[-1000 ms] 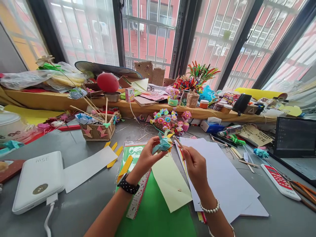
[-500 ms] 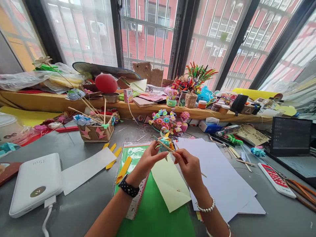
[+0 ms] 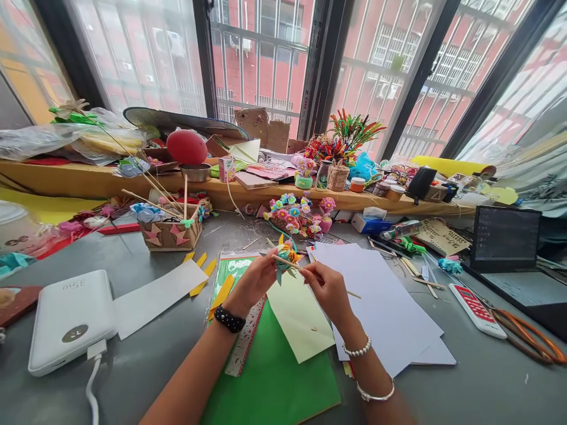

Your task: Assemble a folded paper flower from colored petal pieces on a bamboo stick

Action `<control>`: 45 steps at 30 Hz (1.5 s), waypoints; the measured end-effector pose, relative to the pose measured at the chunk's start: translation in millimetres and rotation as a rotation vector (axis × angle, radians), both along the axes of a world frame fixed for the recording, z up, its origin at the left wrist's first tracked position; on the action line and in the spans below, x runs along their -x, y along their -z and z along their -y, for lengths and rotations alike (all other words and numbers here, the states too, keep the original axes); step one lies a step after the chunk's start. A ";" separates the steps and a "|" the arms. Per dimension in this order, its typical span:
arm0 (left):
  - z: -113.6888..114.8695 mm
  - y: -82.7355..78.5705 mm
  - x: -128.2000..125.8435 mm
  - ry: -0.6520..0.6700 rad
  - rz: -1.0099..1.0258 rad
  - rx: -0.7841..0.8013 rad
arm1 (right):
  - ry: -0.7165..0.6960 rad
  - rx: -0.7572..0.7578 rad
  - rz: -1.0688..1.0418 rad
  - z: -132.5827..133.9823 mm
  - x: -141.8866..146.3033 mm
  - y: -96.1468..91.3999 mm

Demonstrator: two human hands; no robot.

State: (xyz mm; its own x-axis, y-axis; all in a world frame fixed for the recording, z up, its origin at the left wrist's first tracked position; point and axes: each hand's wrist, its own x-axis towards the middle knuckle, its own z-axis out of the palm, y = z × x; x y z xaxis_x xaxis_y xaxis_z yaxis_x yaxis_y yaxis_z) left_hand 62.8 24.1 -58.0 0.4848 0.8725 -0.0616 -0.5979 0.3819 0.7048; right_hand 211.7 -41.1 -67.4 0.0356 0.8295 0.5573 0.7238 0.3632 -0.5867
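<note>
My left hand (image 3: 253,284) is closed around the side of a folded paper flower (image 3: 289,255) with teal, yellow and pale green petals. A thin wooden stick (image 3: 353,294) crosses the front of the flower and slants down to the right. My right hand (image 3: 326,289) pinches this stick between thumb and fingers; its far end sticks out past the hand. Whether the stick is fixed to the flower I cannot tell. Below the hands lies a pale yellow paper sheet (image 3: 302,324) on a green board (image 3: 274,383). A patterned ruler (image 3: 245,348) rests beside it.
White paper sheets (image 3: 385,313) lie to the right, with a red-and-white calculator (image 3: 476,310) and a laptop (image 3: 507,236) beyond. At left are a white power bank (image 3: 73,319), a grey paper strip (image 3: 159,301), yellow folded pieces (image 3: 222,291) and a cardboard basket (image 3: 172,235).
The flower has turned and shows more of its teal and yellow petals between my hands. The stick now lies flatter, and the hands sit slightly further left in view, which has itself shifted.
</note>
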 end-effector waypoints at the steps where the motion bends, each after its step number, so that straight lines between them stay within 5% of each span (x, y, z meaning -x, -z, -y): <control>1: -1.2 1.1 0.3 -0.023 0.002 0.004 | 0.006 -0.001 0.017 -0.5 1.8 1.7; 11: -10.8 15.7 -2.4 -0.143 0.036 0.004 | 0.016 -0.016 0.174 -5.6 6.7 13.4; 31: -1.4 9.6 -0.5 -0.064 0.031 -0.066 | 0.113 -0.132 -0.026 -7.9 -15.3 6.3; 45: 1.9 11.7 -4.4 0.008 -0.062 -0.155 | 0.035 -0.123 -0.108 -4.7 -10.3 1.7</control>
